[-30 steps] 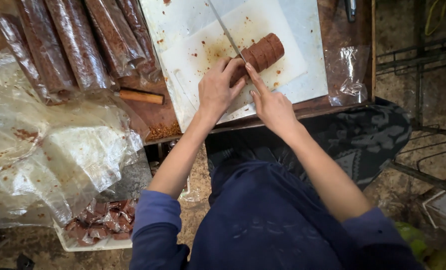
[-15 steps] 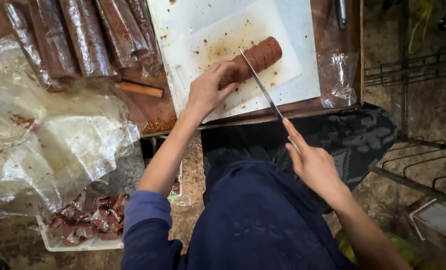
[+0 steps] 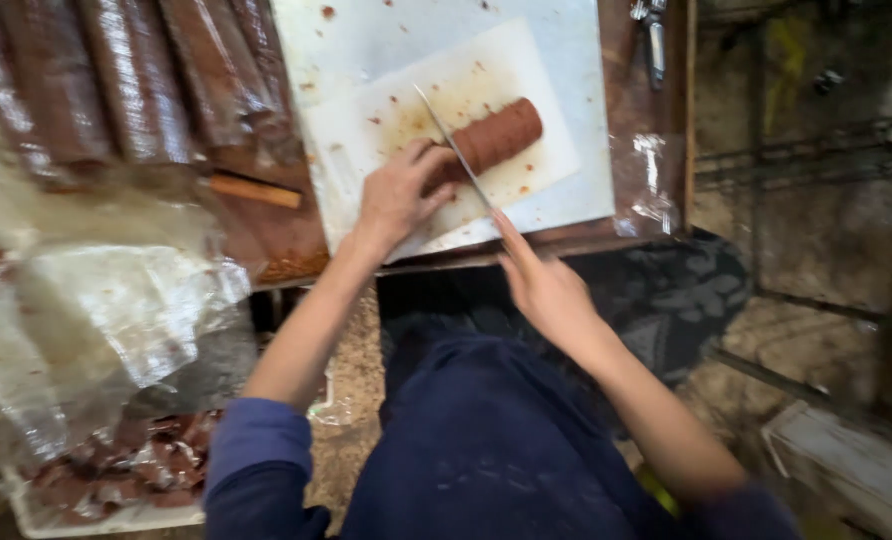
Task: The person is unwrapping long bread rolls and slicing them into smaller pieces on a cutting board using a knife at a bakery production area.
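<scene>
Left hand (image 3: 396,195) hides roll (image 3: 496,138) end; knife (image 3: 454,150) handle unseen.

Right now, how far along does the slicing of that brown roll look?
Done: reddish smears on the white cutting board suggest earlier cutting. In hand: the left hand steadies the brown roll while the right hand holds the knife blade at its near end. Left: most of this roll is uncut, and several wrapped rolls lie alongside.
</scene>
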